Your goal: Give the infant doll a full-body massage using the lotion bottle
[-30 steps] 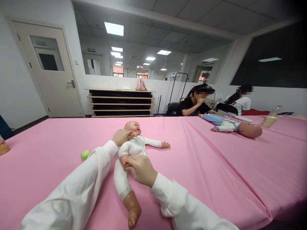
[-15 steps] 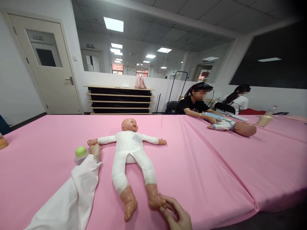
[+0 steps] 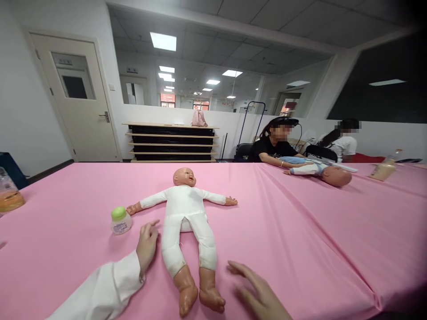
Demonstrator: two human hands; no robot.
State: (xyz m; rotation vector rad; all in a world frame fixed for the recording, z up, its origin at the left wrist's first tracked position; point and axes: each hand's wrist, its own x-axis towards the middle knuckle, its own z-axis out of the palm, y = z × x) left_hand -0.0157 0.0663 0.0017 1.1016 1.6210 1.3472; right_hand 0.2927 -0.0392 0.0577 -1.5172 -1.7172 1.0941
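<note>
A baby doll with a white cloth body lies on its back on the pink-covered table, arms spread and legs toward me. Beside its hip, on the left, my left hand is open and holds nothing, fingers pointing toward the doll. My right hand hovers to the right of the doll's feet, open, thumb and fingers apart, slightly blurred and not touching the doll. A small jar with a green lid stands by the doll's hand at the left.
Across the table, a person in black handles another doll in blue and white. A bottle stands at the far right, another with orange liquid at the left edge. Behind are a low shelf stack and another person.
My left hand has left the doll's hand and come back toward its hip. My right hand has let go of the doll's foot, which has shifted inward. The view has turned slightly left.
</note>
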